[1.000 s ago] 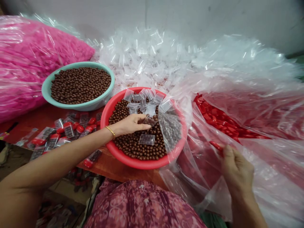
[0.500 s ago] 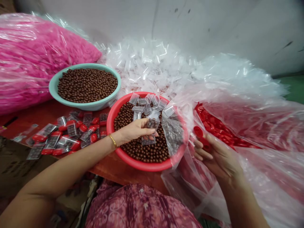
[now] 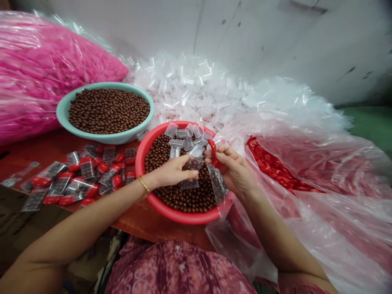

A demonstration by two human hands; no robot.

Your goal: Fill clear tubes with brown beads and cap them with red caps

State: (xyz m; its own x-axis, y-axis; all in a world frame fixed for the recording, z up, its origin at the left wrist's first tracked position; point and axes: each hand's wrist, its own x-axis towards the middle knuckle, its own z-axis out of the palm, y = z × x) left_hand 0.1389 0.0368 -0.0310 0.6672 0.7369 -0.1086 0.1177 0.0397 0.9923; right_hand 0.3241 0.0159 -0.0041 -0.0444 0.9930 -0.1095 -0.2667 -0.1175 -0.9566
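Bringing my right hand (image 3: pixel 240 173) in from 3 o'clock, red cap (image 3: pixel 212 147) pinched, now just off 2 o'clock of the clear case (image 3: pixel 196 164) my left hand (image 3: pixel 175 170) grips over the red basin (image 3: pixel 190 218), so parts sit close, unjoined.

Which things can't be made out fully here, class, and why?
Head view: part of the clear container, covered by the left hand.
Head view: part of the red piece, covered by the right hand.
Head view: the red basin, its right rim partly behind that hand.
Head view: the pink bag, cut off by the left edge.
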